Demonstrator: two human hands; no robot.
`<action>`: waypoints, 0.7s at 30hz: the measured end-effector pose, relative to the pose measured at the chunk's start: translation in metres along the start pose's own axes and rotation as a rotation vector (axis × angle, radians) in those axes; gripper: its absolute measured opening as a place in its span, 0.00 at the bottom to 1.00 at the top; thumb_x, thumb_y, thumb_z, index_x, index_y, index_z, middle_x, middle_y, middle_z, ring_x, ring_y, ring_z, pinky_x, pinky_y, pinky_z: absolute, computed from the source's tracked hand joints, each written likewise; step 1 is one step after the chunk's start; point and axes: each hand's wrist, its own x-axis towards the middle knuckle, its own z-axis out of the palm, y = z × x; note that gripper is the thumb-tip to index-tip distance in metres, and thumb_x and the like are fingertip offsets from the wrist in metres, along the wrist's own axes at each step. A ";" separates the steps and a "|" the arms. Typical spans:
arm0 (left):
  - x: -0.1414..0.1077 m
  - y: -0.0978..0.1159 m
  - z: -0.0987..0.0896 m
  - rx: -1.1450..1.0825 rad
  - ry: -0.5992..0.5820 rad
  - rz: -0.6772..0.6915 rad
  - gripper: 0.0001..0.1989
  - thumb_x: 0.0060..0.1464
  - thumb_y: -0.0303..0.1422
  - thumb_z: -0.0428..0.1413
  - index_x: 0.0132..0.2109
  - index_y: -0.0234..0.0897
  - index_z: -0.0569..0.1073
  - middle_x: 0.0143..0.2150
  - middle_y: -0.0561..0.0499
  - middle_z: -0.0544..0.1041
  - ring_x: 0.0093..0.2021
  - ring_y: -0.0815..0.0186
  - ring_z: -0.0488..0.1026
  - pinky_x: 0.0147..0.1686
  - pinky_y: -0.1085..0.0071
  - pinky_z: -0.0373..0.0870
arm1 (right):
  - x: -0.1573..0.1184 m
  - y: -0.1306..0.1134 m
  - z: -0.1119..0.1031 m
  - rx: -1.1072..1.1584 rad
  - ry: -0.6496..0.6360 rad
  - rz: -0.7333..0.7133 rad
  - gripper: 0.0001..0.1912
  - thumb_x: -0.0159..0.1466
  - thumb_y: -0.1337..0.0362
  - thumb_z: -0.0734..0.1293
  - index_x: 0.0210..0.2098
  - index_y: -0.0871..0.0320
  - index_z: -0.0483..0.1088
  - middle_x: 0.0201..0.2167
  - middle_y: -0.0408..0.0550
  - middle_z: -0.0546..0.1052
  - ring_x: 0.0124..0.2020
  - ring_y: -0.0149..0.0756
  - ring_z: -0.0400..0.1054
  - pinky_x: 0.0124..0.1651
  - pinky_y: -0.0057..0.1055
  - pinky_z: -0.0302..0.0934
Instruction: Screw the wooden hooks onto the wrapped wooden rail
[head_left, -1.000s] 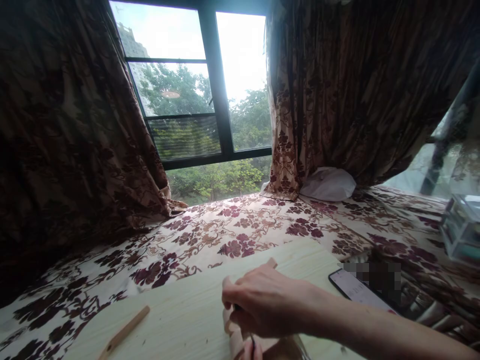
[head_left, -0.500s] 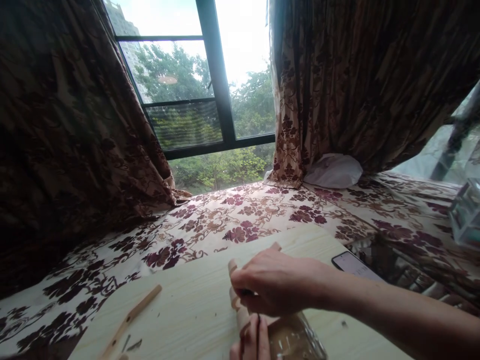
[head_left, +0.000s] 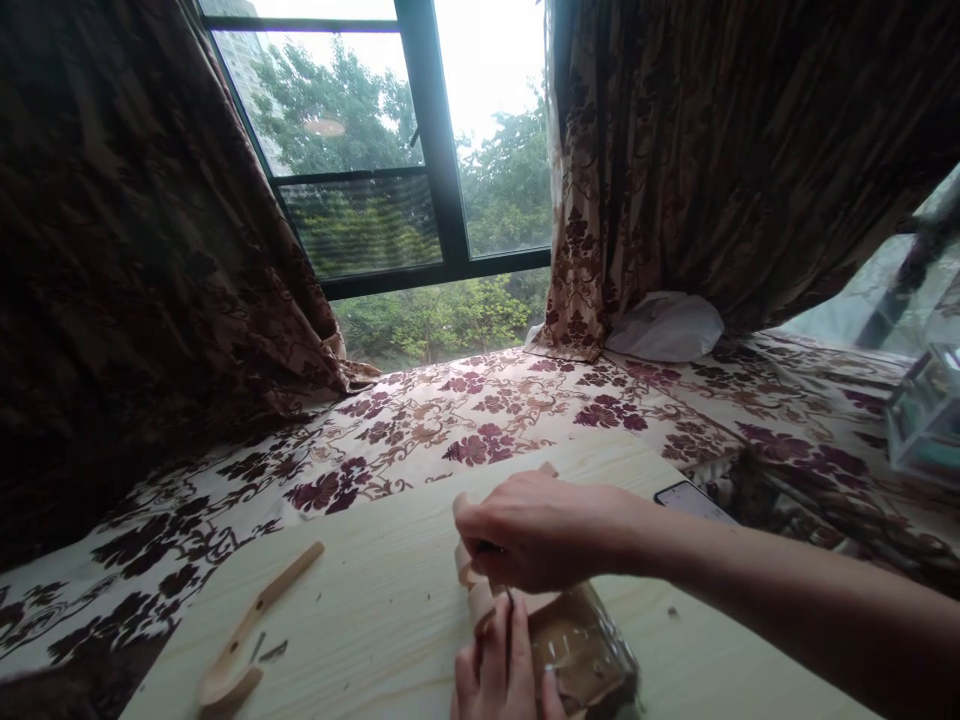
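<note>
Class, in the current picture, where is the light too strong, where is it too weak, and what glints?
In the head view, the sky burns out white; the left curtain there sinks almost to black; same view, small glints show on the package by the left hand.

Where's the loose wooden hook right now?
In the head view, the wooden hook lies lower left on the pale board, left of the left hand, two small dark bits beside its curved end.
</note>
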 end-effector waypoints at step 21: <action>0.009 0.008 -0.019 -0.032 -0.072 -0.088 0.21 0.53 0.29 0.51 0.55 0.35 0.69 0.52 0.48 0.74 0.43 0.59 0.69 0.42 0.66 0.68 | -0.003 0.006 -0.009 0.009 -0.073 0.035 0.08 0.58 0.60 0.63 0.34 0.55 0.70 0.23 0.42 0.70 0.21 0.28 0.53 0.23 0.27 0.44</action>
